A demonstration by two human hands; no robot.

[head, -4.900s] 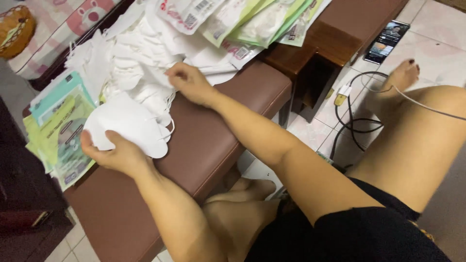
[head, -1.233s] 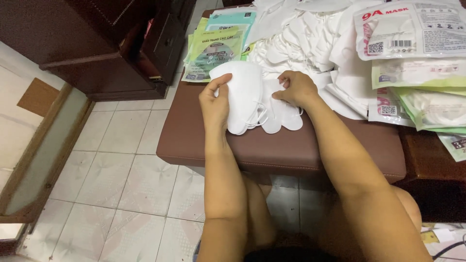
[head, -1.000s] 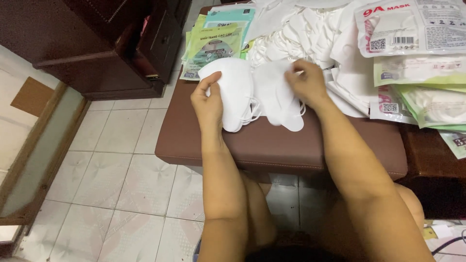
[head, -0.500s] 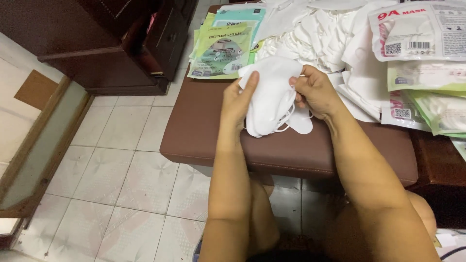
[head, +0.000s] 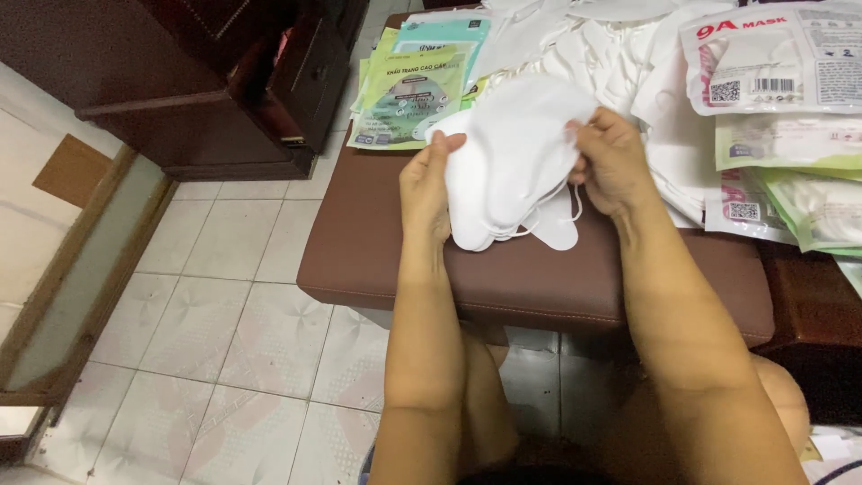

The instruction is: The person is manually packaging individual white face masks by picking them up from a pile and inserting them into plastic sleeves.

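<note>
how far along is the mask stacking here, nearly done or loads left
Done: a few filled packets lie at the right. In hand: the left hand and right hand square up a stack of white masks over the brown bench. Left: a loose mask pile and flat green pouches behind.

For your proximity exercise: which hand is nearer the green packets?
Left. The left hand grips the white masks just below the green packets; the right hand lies farther right.
</note>
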